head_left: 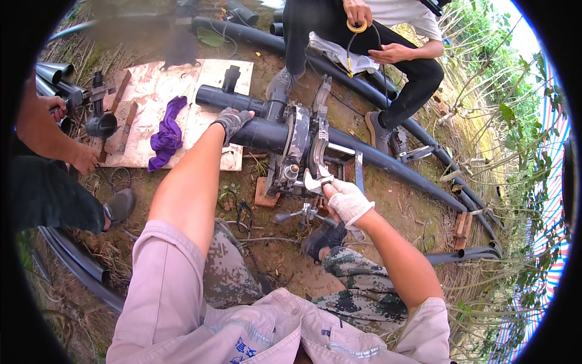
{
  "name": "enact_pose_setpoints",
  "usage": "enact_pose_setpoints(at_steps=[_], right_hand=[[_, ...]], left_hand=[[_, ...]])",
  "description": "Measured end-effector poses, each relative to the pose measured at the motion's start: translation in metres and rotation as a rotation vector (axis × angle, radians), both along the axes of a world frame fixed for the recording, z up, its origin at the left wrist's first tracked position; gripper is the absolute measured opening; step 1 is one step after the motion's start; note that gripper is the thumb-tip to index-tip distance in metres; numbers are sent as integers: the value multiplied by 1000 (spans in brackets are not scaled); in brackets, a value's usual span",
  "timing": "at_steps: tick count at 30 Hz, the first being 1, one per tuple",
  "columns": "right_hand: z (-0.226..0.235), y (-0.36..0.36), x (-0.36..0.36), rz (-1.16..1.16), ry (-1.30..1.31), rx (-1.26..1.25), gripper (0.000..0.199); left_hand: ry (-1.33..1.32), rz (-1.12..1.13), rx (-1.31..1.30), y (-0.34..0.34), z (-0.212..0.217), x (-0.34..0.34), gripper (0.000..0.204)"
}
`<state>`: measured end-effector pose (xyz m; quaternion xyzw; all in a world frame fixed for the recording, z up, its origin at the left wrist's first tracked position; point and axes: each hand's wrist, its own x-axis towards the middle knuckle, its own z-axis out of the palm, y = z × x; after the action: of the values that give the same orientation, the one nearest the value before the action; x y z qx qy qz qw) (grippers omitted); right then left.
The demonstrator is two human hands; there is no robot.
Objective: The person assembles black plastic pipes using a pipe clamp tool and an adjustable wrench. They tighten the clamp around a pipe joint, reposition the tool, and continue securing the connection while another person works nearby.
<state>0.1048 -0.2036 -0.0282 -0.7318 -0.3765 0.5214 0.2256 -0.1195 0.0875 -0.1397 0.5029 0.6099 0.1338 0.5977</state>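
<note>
Black pipe (pixel 264 134) crossed the board's (pixel 203 142) right edge beneath your left hand (pixel 233 122), fingers draped unclenched, perhaps steadying it; your right hand (pixel 348 201) gripped a wrench (pixel 315 182) at the clamp (pixel 318 142), probably for leverage.

A: Left side?
B: Purple cloth (pixel 167 134), crumpled on pale board (pixel 195 134). Reddish blocks (pixel 123 125) along board's left edge.
A: Right?
B: Striped sheeting (pixel 555 209) at far edge, leafy branches (pixel 507 113) in front. Few bricks (pixel 462 229) on the ground (pixel 397 203).
A: Top?
B: Green leaf (pixel 209 37), above the board.
</note>
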Motion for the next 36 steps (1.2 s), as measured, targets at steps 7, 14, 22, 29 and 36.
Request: enact_pose_setpoints(at_steps=[7,14,22,29,36], right_hand=[[-36,11,22,344,-140,38,32],[-39,35,30,214,182,-110,19],[-27,98,54,504,151,-286,27],[-60,52,-2,41,200,-168,30],[-108,10,-139,-858,899,230,34]], left_hand=[[69,-100,17,0,4,-8,83],[-10,-89,-150,18,-9,-7,72],[-83,-25,-163,13,-14,1,61],[-245,180,-142,15,-39,-4,54],[-188,189,-97,15,-21,11,47]])
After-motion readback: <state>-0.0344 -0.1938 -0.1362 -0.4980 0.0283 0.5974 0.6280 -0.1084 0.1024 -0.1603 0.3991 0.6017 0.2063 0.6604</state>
